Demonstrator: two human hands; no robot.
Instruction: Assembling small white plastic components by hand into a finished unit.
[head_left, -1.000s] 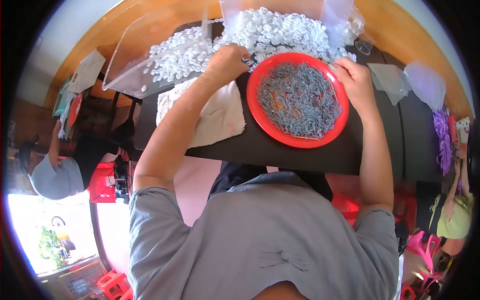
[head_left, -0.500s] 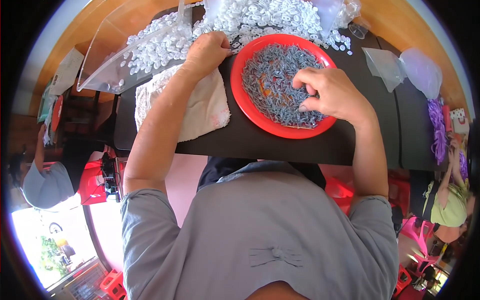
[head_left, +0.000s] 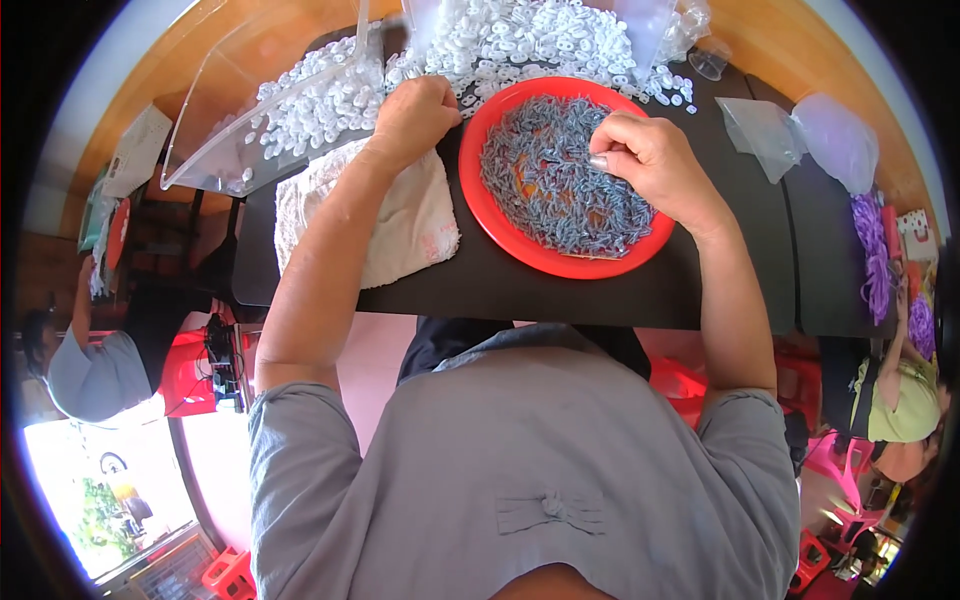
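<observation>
A round red plate (head_left: 477, 205) on the dark table holds a layer of slim, blue-grey pieces (head_left: 540, 135), like tiny screws or pins. My right hand (head_left: 655, 168) hangs over the plate's right side, thumb and fingertips pinched together. Whatever is between them is too small to make out. To the left of the plate, my left hand (head_left: 413, 118) is closed at the edge of a heap of small white oval plastic pieces (head_left: 540, 35). Its fingertips face away from view, so anything held there is hidden. A folded off-white cloth (head_left: 415, 225) lies under my left forearm.
A clear plastic box (head_left: 205, 165) lies tipped at the left with white pieces spilling out. Clear bags (head_left: 838, 140) and a small clear cup (head_left: 709, 60) sit to the right, near purple strands (head_left: 872, 255). Other people (head_left: 95, 375) are at both sides.
My right hand has risen slightly from among the grey pieces, and its thumb and fingers have closed into a pinch. The left hand stays nearly in place.
</observation>
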